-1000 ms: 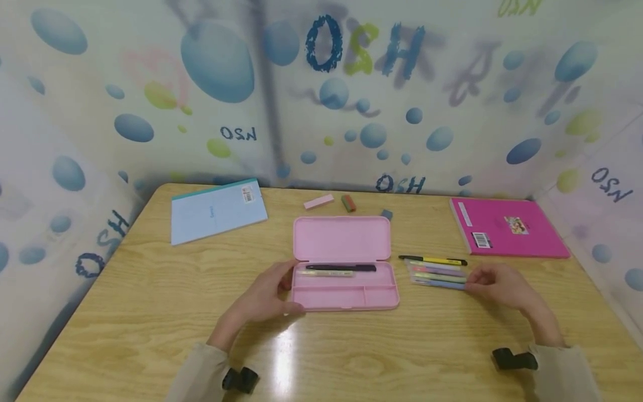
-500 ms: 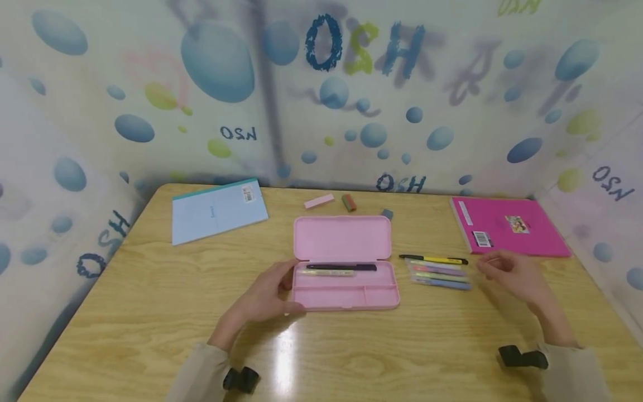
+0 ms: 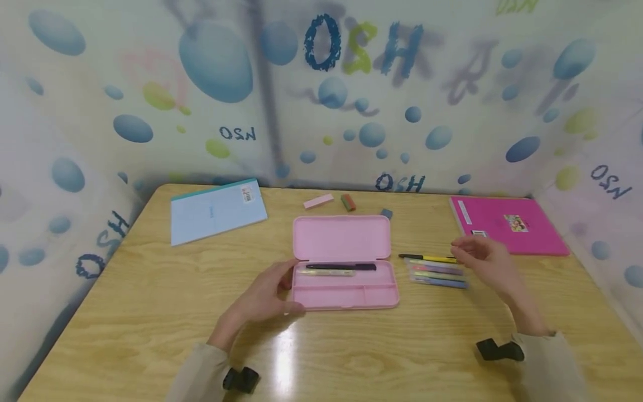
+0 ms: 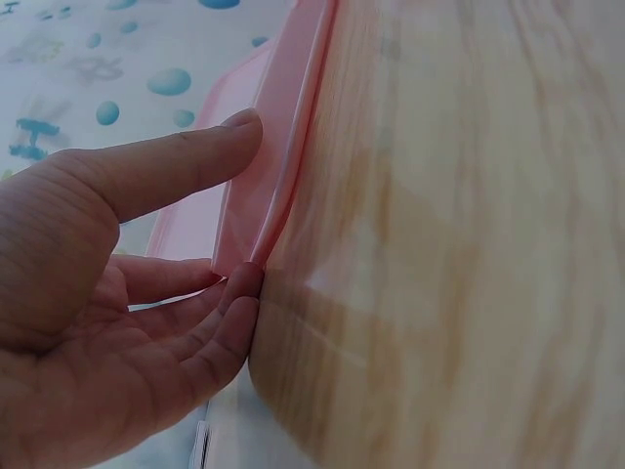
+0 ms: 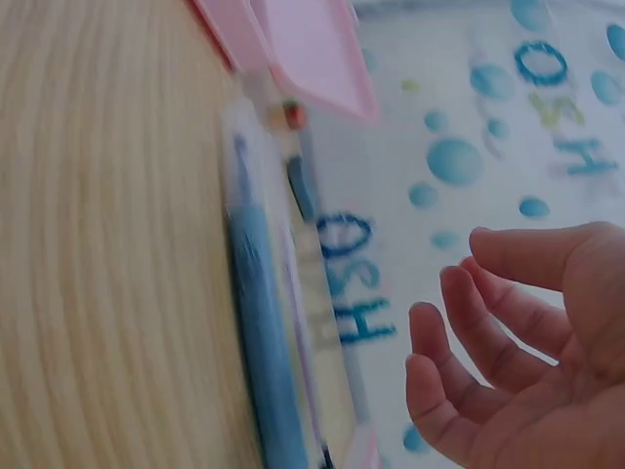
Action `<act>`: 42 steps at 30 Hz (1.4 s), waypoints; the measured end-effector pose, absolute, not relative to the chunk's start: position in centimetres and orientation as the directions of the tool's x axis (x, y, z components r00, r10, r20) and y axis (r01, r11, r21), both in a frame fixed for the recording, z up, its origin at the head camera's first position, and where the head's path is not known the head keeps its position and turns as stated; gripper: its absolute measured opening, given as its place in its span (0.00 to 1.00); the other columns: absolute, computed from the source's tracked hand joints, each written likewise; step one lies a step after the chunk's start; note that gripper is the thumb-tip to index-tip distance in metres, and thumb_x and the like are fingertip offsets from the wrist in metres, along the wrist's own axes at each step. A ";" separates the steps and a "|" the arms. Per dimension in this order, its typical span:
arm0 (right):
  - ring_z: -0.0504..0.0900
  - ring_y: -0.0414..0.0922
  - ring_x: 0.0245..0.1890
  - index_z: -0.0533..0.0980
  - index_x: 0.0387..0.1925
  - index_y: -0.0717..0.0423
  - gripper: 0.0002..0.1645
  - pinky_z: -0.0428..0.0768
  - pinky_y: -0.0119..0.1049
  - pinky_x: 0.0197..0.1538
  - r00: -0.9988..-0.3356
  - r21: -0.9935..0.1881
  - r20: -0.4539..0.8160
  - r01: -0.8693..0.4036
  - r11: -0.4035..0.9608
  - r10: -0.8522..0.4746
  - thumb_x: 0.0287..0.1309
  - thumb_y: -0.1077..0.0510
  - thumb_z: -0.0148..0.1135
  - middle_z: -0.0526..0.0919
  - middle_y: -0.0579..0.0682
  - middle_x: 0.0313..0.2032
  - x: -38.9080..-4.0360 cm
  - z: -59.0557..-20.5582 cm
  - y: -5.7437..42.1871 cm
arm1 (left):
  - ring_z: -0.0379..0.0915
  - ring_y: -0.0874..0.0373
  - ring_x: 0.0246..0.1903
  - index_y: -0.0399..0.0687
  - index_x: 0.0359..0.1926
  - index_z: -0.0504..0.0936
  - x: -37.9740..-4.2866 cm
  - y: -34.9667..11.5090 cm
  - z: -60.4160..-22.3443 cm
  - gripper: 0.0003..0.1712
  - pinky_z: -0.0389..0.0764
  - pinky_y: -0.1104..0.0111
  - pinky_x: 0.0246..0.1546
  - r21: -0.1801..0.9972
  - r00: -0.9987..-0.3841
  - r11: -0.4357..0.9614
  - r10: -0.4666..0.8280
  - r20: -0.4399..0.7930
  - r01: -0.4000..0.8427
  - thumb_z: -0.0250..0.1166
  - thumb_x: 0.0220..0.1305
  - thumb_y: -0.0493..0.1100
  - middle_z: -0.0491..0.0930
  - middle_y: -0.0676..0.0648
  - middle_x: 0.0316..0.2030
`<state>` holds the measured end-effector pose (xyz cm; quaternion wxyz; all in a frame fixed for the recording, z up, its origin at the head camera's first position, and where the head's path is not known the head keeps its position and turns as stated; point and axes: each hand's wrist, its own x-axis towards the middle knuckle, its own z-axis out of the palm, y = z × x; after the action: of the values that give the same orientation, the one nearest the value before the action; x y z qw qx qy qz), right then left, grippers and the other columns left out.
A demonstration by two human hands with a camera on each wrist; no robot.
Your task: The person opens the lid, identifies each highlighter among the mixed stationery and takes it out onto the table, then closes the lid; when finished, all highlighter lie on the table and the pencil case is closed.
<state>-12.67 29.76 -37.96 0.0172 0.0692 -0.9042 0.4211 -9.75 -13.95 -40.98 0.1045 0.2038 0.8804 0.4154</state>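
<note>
Your left hand [image 3: 266,293] grips the open pink pencil case [image 3: 326,297], its thumb on the front edge and its fingers at the left end, while your right hand [image 3: 484,262] hovers with fingers loosely curved over the right end of the yellow-and-black pen [image 3: 434,258]. That pen lies just beyond a row of pastel pens [image 3: 439,276], a narrow strip of table [image 3: 351,352] separating them from the case's right edge and a wider stretch spreading toward you.
</note>
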 end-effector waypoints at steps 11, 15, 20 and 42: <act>0.80 0.49 0.33 0.79 0.41 0.61 0.10 0.81 0.35 0.32 -0.944 -0.809 0.086 -0.252 0.531 -0.318 0.61 0.58 0.63 0.83 0.53 0.34 -15.1 -38.3 21.6 | 0.69 0.55 0.40 0.43 0.68 0.64 -9.9 -14.0 -41.0 0.50 0.75 0.62 0.42 0.776 -0.893 0.568 0.450 -0.016 0.273 0.78 0.45 0.45 0.74 0.46 0.48; 0.79 0.44 0.30 0.80 0.38 0.58 0.06 0.78 0.32 0.32 -0.925 -0.779 0.126 -0.317 0.541 -0.359 0.59 0.60 0.64 0.83 0.48 0.30 -15.4 -38.1 19.0 | 0.69 0.55 0.40 0.43 0.68 0.64 -9.9 -14.0 -41.1 0.49 0.74 0.62 0.42 0.774 -0.894 0.573 0.448 -0.019 0.270 0.78 0.46 0.45 0.74 0.46 0.47; 0.78 0.42 0.30 0.80 0.37 0.57 0.06 0.78 0.33 0.34 -0.894 -0.733 0.152 -0.389 0.559 -0.422 0.58 0.61 0.65 0.82 0.46 0.30 -15.5 -38.0 16.2 | 0.70 0.55 0.41 0.42 0.68 0.64 -9.8 -13.9 -41.0 0.49 0.75 0.62 0.43 0.773 -0.895 0.575 0.446 -0.021 0.268 0.78 0.46 0.44 0.74 0.44 0.49; 0.75 0.40 0.28 0.80 0.34 0.56 0.03 0.76 0.31 0.33 -0.853 -0.758 0.023 -0.355 0.548 -0.521 0.56 0.62 0.66 0.80 0.44 0.28 -14.8 -39.6 14.5 | 0.71 0.55 0.41 0.42 0.68 0.64 -9.9 -13.9 -41.2 0.50 0.75 0.61 0.44 0.790 -0.897 0.558 0.441 -0.023 0.254 0.78 0.44 0.43 0.74 0.45 0.48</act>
<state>-14.80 14.50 -39.59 -0.1030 0.2506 -0.8737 0.4041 -9.88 -13.93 -41.16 0.1095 0.1984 0.8758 0.4262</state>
